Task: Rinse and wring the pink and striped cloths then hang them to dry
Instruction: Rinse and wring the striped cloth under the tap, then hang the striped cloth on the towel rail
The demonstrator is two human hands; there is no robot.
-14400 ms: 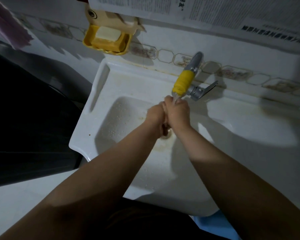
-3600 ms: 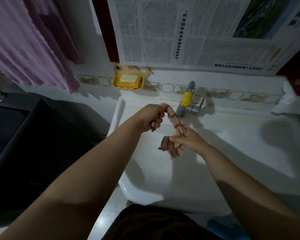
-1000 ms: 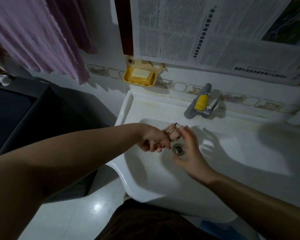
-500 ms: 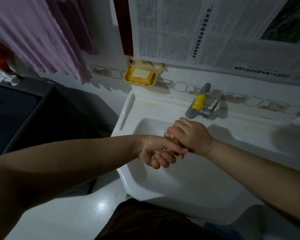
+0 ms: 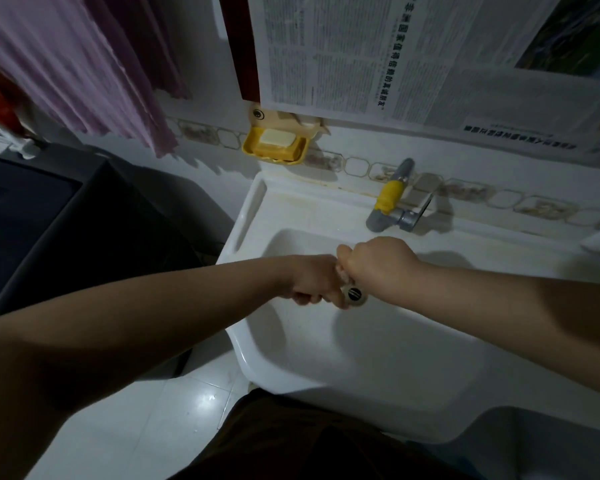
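Since half a second ago both hands have drawn tighter together over the basin, the right hand (image 5: 378, 268) now butted fist to fist against the left hand (image 5: 314, 278) instead of lying across it, and the camera has tipped slightly so the drain (image 5: 354, 294) shows just below the knuckles. From the head view, the hands sit at the middle of the frame above the white sink (image 5: 361, 358), both with fingers curled tight round the striped cloth (image 5: 341, 271), of which only a pale sliver shows between the two fists; its stripes cannot be made out here, so it is probably bunched small inside the grip. Both forearms reach in from the lower left and the right edge of the frame. Behind the hands, at the back rim of the sink, the grey tap (image 5: 390, 199) with its yellow sleeve points down toward the basin, and no water can be seen running from it. Up and to the left of the tap, a yellow soap dish (image 5: 274, 147) holding a pale bar of soap (image 5: 278, 137) is fixed to the wall. Sheets of newspaper (image 5: 413, 53) cover the wall across the upper right of the frame. At the upper left the pink cloth (image 5: 70, 64) hangs in folds, well apart from the sink. A dark cabinet (image 5: 66, 230) stands at the left, beside the sink, and pale floor tiles (image 5: 146, 420) show at the lower left.
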